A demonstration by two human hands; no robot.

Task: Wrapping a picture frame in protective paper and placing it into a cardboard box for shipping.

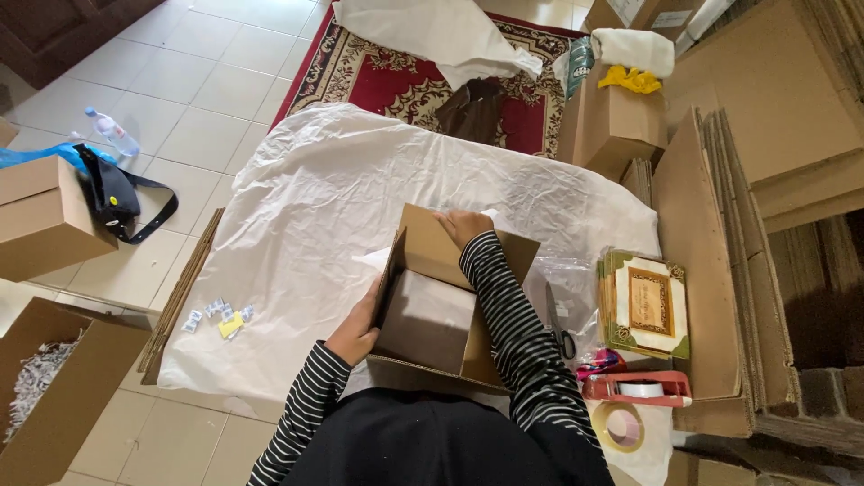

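An open brown cardboard box [432, 315] lies on its side on a white plastic sheet [324, 189] in front of me. My left hand [355, 331] presses against its left flap from outside. My right hand [461, 225] grips the box's far top edge, with the striped sleeve lying across the opening. A white sheet of paper [376, 259] pokes out behind the left flap. The box's inside looks dark and its contents are hidden.
Scissors [558, 324], framed pictures [646, 304], a red tape dispenser [637, 387] and a tape roll [619, 427] lie right. Flat cardboard [720, 261] is stacked far right. Small packets [218, 315], boxes [40, 216], a black bag [112, 193] and a bottle [112, 131] sit left.
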